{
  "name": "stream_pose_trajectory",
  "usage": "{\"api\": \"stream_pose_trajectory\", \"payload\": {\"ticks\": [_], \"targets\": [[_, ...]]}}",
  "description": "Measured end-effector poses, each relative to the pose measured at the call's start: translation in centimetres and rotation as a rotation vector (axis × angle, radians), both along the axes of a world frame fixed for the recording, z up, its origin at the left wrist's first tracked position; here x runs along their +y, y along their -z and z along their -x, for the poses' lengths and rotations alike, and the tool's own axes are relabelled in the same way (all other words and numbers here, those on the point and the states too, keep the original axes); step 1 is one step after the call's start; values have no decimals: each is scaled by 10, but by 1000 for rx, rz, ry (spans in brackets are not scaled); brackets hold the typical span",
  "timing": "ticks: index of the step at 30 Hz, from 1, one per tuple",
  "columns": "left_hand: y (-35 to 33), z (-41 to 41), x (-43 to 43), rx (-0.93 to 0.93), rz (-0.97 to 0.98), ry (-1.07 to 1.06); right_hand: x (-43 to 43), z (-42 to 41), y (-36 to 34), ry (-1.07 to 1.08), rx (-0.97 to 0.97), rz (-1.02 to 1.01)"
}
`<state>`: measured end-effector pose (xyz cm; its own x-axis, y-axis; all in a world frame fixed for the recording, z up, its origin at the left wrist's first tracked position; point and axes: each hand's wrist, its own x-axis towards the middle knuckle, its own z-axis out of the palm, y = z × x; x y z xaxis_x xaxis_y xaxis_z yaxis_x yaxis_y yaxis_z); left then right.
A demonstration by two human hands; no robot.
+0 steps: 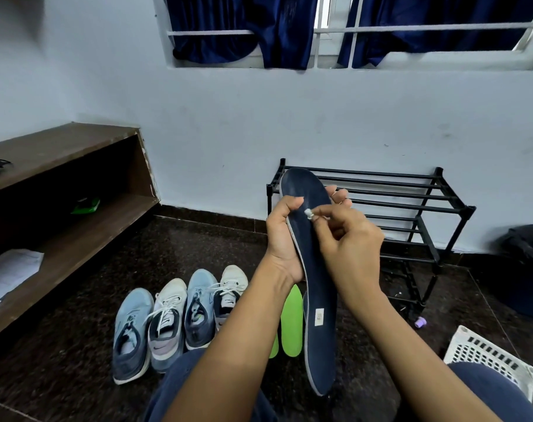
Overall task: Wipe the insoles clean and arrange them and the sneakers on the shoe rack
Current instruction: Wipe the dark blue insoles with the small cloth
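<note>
My left hand (282, 239) grips a long navy insole (317, 287) by its edge and holds it upright in front of me. My right hand (347, 242) pinches a small white wad (308, 213) against the insole's upper part. Two green insoles (292, 321) lie on the dark floor behind my left forearm, partly hidden. Several sneakers stand in a row on the floor: two light blue ones (131, 333) (199, 306) and two white ones (166, 324) (230, 293). The black shoe rack (411, 205) stands bare against the wall behind the insole.
A brown wooden shelf unit (76, 190) fills the left side, with papers (9, 272) and a green item (85, 205) on it. A white plastic basket (490, 357) sits at the lower right. A black-bagged bin (527, 263) stands at the far right. A small purple object (420, 322) lies by the rack.
</note>
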<state>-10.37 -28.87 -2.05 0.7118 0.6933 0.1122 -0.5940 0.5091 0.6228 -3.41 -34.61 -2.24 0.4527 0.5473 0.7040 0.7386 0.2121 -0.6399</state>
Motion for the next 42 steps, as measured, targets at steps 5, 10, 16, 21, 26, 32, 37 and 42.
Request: {"api": "stream_pose_trajectory", "payload": {"ticks": [5, 10, 16, 21, 26, 32, 37, 42], "targets": [[1, 12, 16, -52, -10, -51, -17, 25, 2, -315, 215, 160], [3, 11, 9, 7, -32, -72, -6, 10, 1, -207, 90, 128], [-1, 7, 2, 22, -17, -16, -2, 2, 3, 17, 0, 14], [3, 11, 19, -3, -55, -88, -18, 21, 6, -283, 229, 203], [3, 5, 5, -10, -41, -9, -1, -1, 6, -55, 10, 132], [0, 4, 0, 15, -42, 26, -1, 1, 4, 41, -28, 1], [0, 9, 11, 85, -43, -91, -8, 13, 12, -109, 24, 202], [2, 4, -1, 136, -48, -37, 8, -6, 8, 48, -145, 51]]}}
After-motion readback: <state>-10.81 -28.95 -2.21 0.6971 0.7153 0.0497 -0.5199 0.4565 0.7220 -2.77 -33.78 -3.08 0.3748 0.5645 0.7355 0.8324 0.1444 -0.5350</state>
